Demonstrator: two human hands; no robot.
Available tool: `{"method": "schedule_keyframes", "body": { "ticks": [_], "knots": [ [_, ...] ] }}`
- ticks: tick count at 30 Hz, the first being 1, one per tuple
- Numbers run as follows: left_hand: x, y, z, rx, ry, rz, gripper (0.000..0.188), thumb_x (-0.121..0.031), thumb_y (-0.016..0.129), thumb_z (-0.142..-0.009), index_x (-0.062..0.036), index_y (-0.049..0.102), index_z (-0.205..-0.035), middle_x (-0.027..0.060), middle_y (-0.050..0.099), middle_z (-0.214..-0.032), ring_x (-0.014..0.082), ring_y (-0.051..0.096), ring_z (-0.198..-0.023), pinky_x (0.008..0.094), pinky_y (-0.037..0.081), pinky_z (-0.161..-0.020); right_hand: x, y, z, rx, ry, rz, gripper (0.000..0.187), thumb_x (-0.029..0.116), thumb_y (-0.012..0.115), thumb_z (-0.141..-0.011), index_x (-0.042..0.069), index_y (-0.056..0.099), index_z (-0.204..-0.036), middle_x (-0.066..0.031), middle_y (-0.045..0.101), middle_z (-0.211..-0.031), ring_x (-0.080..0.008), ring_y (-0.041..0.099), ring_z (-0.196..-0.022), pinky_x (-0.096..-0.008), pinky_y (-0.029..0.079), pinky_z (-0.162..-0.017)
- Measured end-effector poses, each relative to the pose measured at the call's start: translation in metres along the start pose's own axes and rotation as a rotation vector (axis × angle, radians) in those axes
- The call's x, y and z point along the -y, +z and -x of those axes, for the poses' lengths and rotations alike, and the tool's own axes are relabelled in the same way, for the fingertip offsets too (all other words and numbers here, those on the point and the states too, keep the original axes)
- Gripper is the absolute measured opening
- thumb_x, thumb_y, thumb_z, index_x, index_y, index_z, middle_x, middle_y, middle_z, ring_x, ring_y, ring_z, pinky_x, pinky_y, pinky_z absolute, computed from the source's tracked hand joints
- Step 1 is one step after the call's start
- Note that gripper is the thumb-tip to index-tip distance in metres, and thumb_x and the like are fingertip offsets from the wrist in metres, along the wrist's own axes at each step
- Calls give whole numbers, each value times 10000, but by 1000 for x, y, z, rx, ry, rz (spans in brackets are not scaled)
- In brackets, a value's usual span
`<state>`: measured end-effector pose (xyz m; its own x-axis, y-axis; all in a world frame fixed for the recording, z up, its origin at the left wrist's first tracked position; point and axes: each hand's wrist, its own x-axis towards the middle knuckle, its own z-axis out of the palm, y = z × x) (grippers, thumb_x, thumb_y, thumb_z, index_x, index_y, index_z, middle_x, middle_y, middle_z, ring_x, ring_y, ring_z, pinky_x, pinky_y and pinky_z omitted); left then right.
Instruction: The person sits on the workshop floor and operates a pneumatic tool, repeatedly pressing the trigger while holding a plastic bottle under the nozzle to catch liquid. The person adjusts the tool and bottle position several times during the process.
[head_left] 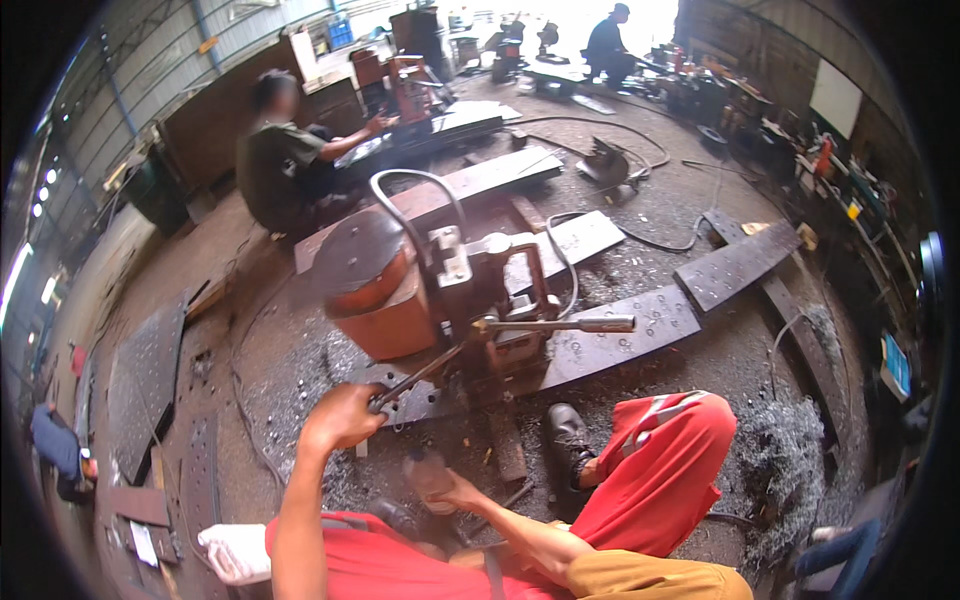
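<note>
My left hand (345, 415) is closed around the lower end of a metal lever (420, 377) on a magnetic drill. The drill (385, 315), with an orange housing and a dark round top, stands over a long steel plate (620, 338) that has marked round spots and holes. A second lever (570, 325) with a thick sleeve end points right from the drill's hub. Low in front of the drill, my right hand (458, 490) is closed around a blurred brownish container-like thing (430, 474); its exact kind cannot be made out.
Metal shavings (785, 475) heap at the right. A grey hose (420, 175) arches over the drill. Another drilled plate (738, 265) lies farther right. A person (285, 165) squats at another machine at the back left; a person (607, 48) is at the far back, another (60, 450) at far left.
</note>
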<state>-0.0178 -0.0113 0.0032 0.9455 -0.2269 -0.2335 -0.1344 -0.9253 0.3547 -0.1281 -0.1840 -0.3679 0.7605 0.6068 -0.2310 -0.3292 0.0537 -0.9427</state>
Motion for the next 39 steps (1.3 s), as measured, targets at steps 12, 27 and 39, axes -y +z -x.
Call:
{"method": "schedule_keyframes", "body": {
  "ticks": [12,27,39],
  "knots": [
    [20,10,-7,23,41,30,496,-224,690,-799,-55,653,-1264,274,696,-1059,410,680,-1001,450,532,-884,19,-39,39,-168,311,101,611,354,797,-828,-7,640,-1296,-123,678,-1249,-200,619,-1117,-343,462,-1001],
    [20,10,-8,78,35,111,453,-185,712,-805,-39,671,-1232,230,710,-1104,356,691,-1020,399,525,-909,73,-33,14,-363,518,-527,739,476,710,-860,-40,513,-1351,-160,645,-1128,-274,666,-952,-433,563,-824],
    [10,-1,-3,102,22,152,513,-214,736,-805,-6,641,-1265,256,707,-1090,366,700,-1018,410,533,-895,87,-32,16,-402,362,-114,724,458,741,-822,-38,578,-1323,-205,684,-1150,-287,672,-1010,-402,523,-875]
  ]
}}
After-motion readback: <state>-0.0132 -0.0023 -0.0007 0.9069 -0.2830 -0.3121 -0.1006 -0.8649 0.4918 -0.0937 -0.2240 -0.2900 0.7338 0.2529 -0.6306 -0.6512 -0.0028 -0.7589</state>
